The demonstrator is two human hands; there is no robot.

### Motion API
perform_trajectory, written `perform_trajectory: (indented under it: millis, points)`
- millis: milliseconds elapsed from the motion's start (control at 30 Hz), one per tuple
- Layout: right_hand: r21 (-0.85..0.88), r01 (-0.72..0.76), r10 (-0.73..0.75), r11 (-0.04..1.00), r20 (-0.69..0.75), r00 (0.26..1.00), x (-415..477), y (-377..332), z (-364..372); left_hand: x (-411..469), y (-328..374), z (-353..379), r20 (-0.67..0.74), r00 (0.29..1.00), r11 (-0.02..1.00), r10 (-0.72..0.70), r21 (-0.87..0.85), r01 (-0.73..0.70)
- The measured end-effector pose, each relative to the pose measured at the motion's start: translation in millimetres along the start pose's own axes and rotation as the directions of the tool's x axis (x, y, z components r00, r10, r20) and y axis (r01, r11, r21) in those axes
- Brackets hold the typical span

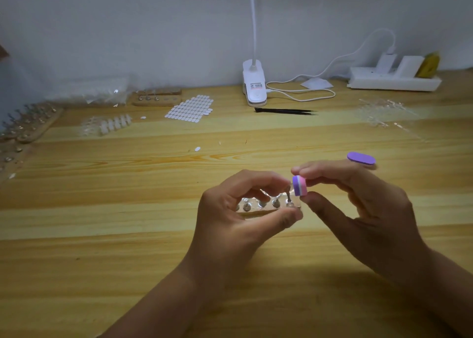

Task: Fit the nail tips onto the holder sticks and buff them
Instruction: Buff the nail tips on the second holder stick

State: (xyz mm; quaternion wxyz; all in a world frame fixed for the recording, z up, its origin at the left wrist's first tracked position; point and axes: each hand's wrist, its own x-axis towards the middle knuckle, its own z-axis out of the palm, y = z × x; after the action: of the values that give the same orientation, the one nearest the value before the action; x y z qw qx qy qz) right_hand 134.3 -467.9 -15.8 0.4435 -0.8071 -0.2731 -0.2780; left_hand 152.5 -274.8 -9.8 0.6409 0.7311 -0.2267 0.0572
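Head view: buffing is in hand. The left hand (238, 209) has its grip curled round the clear holder (263, 206), low over the desk (128, 222). The right hand (358, 199) pinches the buffer (299, 185) at the top of the holder's end stick (289, 197). The tip there is too small to make out. Next calls for light strokes while the holder is kept steady.

Above the wooden surface (128, 222), the left grip (235, 209) holds a clear holder base (261, 206) with a row of metal sticks (289, 197), while the right grip (358, 197) pinches a small purple-and-pink buffer block (300, 185) at the end stick's top, a purple file (361, 158) lying just beyond.
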Motion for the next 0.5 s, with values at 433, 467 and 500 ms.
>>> perform_trajectory:
  millis: [433,467,500]
  points:
    - [-0.108,0.078,-0.083,0.991,-0.039,0.996,-0.1,3.7,3.5,-0.3,3.0,-1.4,0.005,1.0,1.0,0.007,-0.005,-0.007]
    - [-0.08,0.102,-0.108,0.992,-0.068,0.992,0.1,1.4,4.6,-0.1,3.4,-1.1,0.006,1.0,1.0,0.004,-0.002,-0.004]
    - [-0.067,0.134,-0.139,0.989,-0.077,0.987,-0.2,-0.7,5.9,-0.3,3.5,-0.6,0.012,1.0,1.0,0.006,-0.004,-0.006]
